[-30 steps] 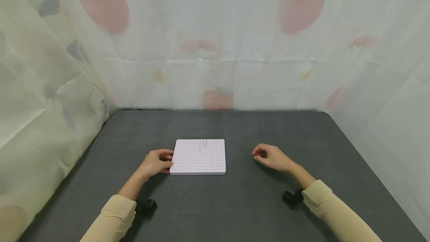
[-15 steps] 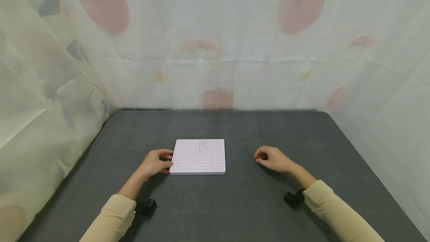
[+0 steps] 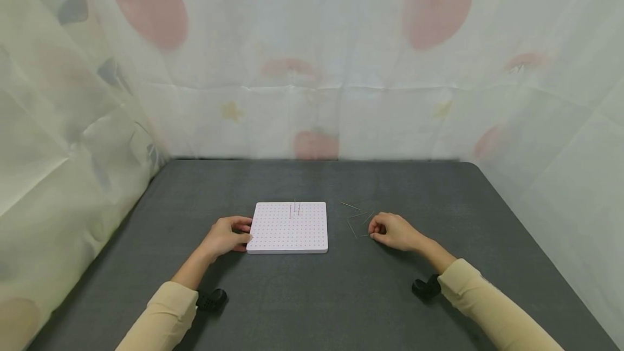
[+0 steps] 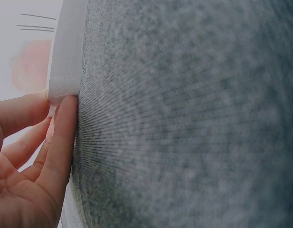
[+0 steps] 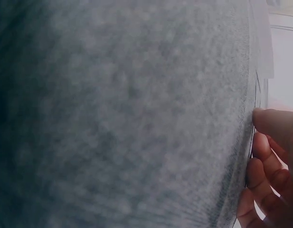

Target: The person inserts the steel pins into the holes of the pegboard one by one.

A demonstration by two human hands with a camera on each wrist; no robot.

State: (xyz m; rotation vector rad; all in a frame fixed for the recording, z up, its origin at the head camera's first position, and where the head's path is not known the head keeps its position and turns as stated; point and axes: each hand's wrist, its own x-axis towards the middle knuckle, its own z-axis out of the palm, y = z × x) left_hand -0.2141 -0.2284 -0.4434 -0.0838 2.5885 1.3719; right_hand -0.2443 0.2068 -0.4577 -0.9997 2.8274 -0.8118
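Observation:
A white pegboard (image 3: 287,234) dotted with small holes lies on the dark table. Three thin metal pins (image 3: 290,212) stand upright near its far edge. My left hand (image 3: 225,239) grips the board's left edge; the left wrist view shows the thumb on the top face and a finger (image 4: 63,123) low against the side. Right of the board, my right hand (image 3: 397,232) has its fingers curled, with thumb and fingertips at the right end of a thin metal pin (image 3: 364,235) lying close to the table. In the right wrist view, the thumb (image 5: 274,121) meets a thin dark line.
Several more loose pins (image 3: 352,229) lie scattered between the board and my right hand. Black wrist devices (image 3: 212,300) sit at both cuffs. A fruit-patterned white curtain (image 3: 312,69) hangs behind the table, with another drape (image 3: 73,150) on the left.
My right hand has drawn slightly right and toward me, uncovering a slanted loose pin, and now stays by the nearest pin. The left hand and board have held still.

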